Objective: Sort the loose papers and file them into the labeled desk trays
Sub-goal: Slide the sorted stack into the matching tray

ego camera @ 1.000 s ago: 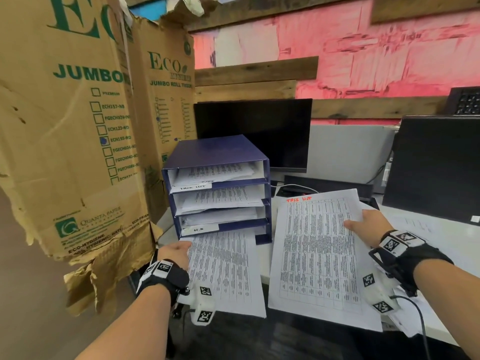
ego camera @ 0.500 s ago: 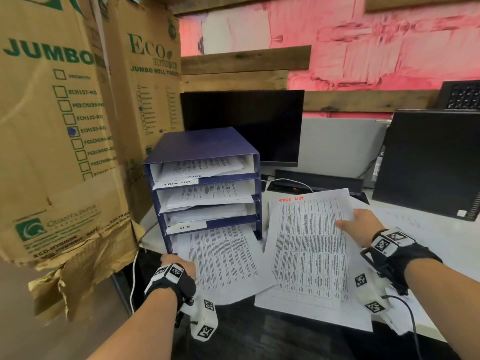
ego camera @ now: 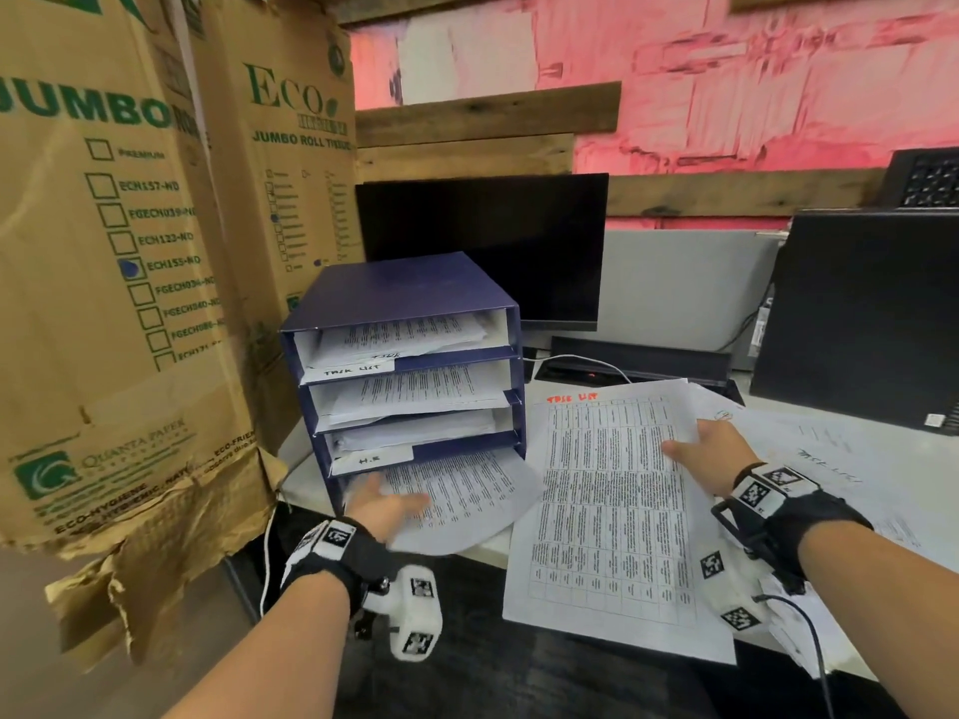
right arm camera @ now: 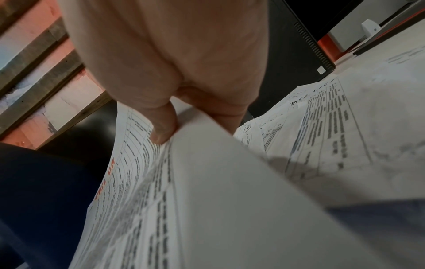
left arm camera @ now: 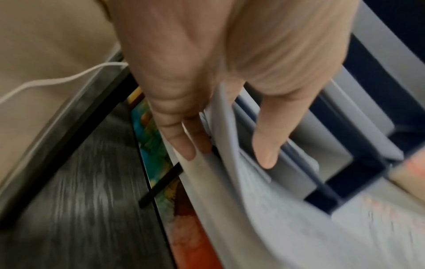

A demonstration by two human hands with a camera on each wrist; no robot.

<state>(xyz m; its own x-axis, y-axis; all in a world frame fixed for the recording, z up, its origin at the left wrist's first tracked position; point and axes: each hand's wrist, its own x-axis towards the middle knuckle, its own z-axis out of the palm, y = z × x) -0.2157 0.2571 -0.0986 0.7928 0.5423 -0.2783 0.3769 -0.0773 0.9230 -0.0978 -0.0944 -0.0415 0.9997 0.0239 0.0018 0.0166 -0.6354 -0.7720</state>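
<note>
Now the left hand (ego camera: 381, 503) is pinching a printed sheet (ego camera: 456, 493) at the blue tray stack's (ego camera: 410, 355) bottom slot, its near edge overhanging the worktop (ego camera: 882, 459). Rightward, the right hand (ego camera: 718, 454) is gripping a task-list sheet (ego camera: 612, 516), loose papers (ego camera: 830, 448) lying beside it.

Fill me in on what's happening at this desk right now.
A person is filing papers. Their left hand holds a printed sheet partway into the bottom slot of the blue desk tray. Their right hand grips a sheet headed in red beside the tray. More loose papers lie on the desk.
</note>
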